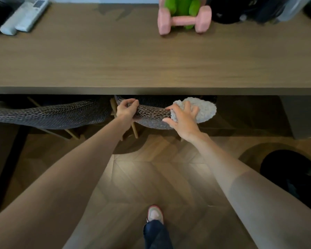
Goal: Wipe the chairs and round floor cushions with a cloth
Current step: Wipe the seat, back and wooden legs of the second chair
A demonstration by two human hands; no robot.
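Note:
Two woven grey chairs are tucked under the wooden desk (pixel 151 69). My left hand (pixel 126 109) grips the top edge of the right chair's backrest (pixel 154 114). My right hand (pixel 182 117) holds a fluffy white cloth (pixel 203 109) against that same backrest, fingers spread over it. The left chair (pixel 52 115) stands beside it, untouched. Both seats are hidden under the desk. No round floor cushion is plainly visible.
On the desk lie two white remotes (pixel 25 17), a pink dumbbell (pixel 184 20) with a green plush behind it, and dark items at the back right. A dark round object (pixel 291 177) sits on the parquet floor at the right. My shoe (pixel 155 213) is below.

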